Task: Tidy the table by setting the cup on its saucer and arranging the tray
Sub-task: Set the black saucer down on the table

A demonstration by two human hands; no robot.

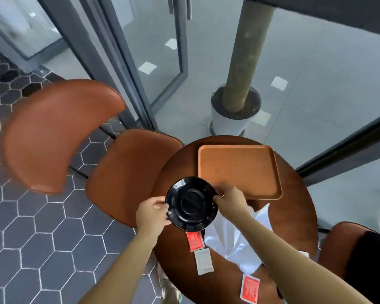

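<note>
Both hands hold a glossy black round ceramic saucer by its rim: the left hand pinches the left edge, and the right hand grips the right edge, fingers curled over it. The saucer seems lifted and tilted slightly, hanging over the left edge of the round dark-brown wooden surface; whether it touches the wood cannot be told. Its centre well is bare: no cup stands on it, and no cup shows anywhere in view.

Just beyond the right hand lies the orange rectangular plastic tray, flat on the surface with nothing in it, its near left corner almost under the saucer's rim. Nearer than the hands, under the right forearm, lies a crumpled white paper napkin. Beside it, just nearer than the saucer, are a red sachet and a pale grey sachet; a second red sachet lies farther back toward the person.

By my reading, the task is at an early stage. The saucer is only being placed, probably toward the tray. The cup has yet to be found and seated, and the napkin and sachets are left to be gathered or set in order.
</note>
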